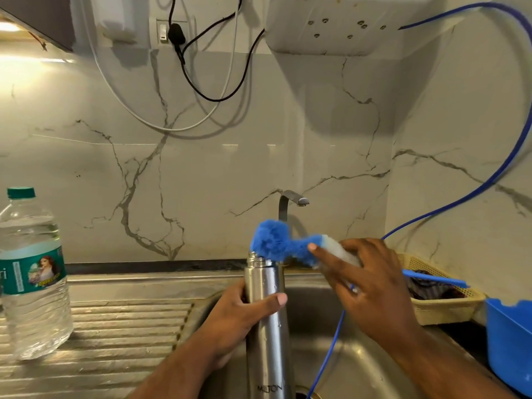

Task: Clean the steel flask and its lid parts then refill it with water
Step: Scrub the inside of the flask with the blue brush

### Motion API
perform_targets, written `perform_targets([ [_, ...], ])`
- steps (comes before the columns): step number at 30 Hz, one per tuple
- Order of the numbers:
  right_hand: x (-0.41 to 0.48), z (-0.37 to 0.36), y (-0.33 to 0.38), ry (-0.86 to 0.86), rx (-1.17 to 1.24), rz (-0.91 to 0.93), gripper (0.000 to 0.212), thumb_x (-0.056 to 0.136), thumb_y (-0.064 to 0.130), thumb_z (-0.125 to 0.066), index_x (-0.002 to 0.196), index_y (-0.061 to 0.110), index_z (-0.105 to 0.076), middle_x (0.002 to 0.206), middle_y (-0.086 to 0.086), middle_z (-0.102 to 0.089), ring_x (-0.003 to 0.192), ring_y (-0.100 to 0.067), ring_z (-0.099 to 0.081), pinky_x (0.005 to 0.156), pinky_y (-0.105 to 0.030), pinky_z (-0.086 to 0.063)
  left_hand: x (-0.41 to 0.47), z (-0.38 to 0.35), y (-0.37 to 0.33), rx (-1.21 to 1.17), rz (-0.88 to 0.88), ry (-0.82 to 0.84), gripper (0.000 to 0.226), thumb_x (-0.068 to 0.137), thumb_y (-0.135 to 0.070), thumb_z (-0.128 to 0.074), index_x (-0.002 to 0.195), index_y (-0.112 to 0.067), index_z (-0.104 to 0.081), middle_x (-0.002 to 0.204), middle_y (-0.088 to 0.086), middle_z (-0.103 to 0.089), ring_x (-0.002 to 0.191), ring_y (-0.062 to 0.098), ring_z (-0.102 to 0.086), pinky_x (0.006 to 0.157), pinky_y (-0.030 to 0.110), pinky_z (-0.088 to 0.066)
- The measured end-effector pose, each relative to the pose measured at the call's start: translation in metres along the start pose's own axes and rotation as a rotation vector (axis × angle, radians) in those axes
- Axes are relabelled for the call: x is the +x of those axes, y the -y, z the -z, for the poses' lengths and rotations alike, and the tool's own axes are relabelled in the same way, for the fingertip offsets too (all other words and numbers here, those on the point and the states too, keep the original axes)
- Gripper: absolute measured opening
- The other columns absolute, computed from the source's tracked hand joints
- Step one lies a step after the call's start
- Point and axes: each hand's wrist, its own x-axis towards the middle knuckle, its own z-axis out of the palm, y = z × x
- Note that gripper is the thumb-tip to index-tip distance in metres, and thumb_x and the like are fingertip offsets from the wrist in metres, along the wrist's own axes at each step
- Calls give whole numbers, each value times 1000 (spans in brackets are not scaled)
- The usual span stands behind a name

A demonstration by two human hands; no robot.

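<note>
White marble wall panels [201,168] with grey veins meet at a corner. A dark cabinet [37,21] hangs at upper left, warm light [8,25] under it. Below lies a ridged steel drainboard [115,326].

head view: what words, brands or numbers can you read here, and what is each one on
"MILTON": low on the steel flask, reading across its body.
"ri": cut-off letters at the left edge of the green label on the plastic water bottle; the rest is out of view.
Small print on that label: too small to read.
</note>
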Motion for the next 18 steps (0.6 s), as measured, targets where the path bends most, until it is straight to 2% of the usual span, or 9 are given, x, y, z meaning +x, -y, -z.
perform_targets([
  [3, 4, 0, 11, 36, -36, 118, 54, 93, 32, -58, 145, 43, -51, 112, -3, -59, 102, -23, -52, 80, -38, -37, 0, -3, 1, -43, 1, -64, 64, 62, -37, -89, 116, -12, -65, 100, 14, -77, 94, 31, -75, 88, 49, -61],
  [5, 3, 1, 1, 31, -57, 109, 55, 94, 31, -60, 146, 44, -50, 113, -3, -58, 101, -24, -52, 79, -38, -38, 0, -1, 1, -82, -13, -67, 67, 64, -38, -90, 117, -7, -65, 102, 19, -76, 94, 33, -75, 86, 48, -62],
  [7, 0, -1, -8, 33, -80, 70, 58, 92, 27, -64, 146, 44, -51, 114, -3, -58, 100, -25, -53, 78, -38, -38, 1, 0, -1, -141, -19, -77, 66, 69, -35, -94, 121, -10, -62, 105, 19, -76, 97, 34, -74, 87, 49, -61],
  [9, -3, -6, -7, 54, -78, 61, 67, 88, 12, -66, 145, 43, -52, 116, -3, -56, 101, -25, -52, 79, -37, -39, 2, -2, -3, -211, -11, -69, 62, 73, -30, -91, 125, -18, -58, 110, 14, -76, 103, 31, -73, 89, 49, -61],
  [10, -3, -9, -3, 73, -48, 60, 70, 86, 6, -63, 144, 43, -54, 116, -4, -55, 101, -25, -52, 79, -37, -43, 2, -3, -3, -248, 2, -58, 63, 74, -30, -91, 127, -19, -58, 113, 14, -75, 106, 32, -72, 92, 50, -59],
  [12, -3, -14, 5, 117, 22, 57, 69, 86, 6, -48, 142, 47, -55, 117, -4, -54, 100, -25, -54, 76, -38, -50, 4, -2, -2, -316, 34, -33, 72, 68, -31, -89, 131, -16, -56, 118, 19, -72, 112, 38, -68, 96, 57, -56],
  [14, -2, -13, 10, 182, 57, 55, 73, 87, 8, -47, 144, 52, -48, 120, -2, -52, 96, -22, -57, 68, -34, -54, 5, 1, -2, -348, 44, -24, 79, 62, -30, -86, 133, -14, -54, 120, 23, -69, 114, 41, -66, 96, 61, -54],
  [16, -2, -10, 10, 238, 94, 40, 88, 86, 0, -62, 151, 53, -35, 119, 0, -53, 86, -15, -57, 62, -24, -49, 5, 5, -3, -335, 37, -29, 75, 63, -30, -85, 131, -14, -56, 118, 22, -71, 112, 40, -67, 95, 59, -55],
  [18, -1, -8, 9, 242, 190, -17, 96, 88, -2, -69, 156, 50, -25, 114, 5, -55, 79, -10, -56, 60, -23, -48, 5, 9, -2, -294, 26, -35, 71, 64, -32, -85, 127, -12, -59, 113, 19, -74, 110, 38, -69, 93, 53, -58],
])
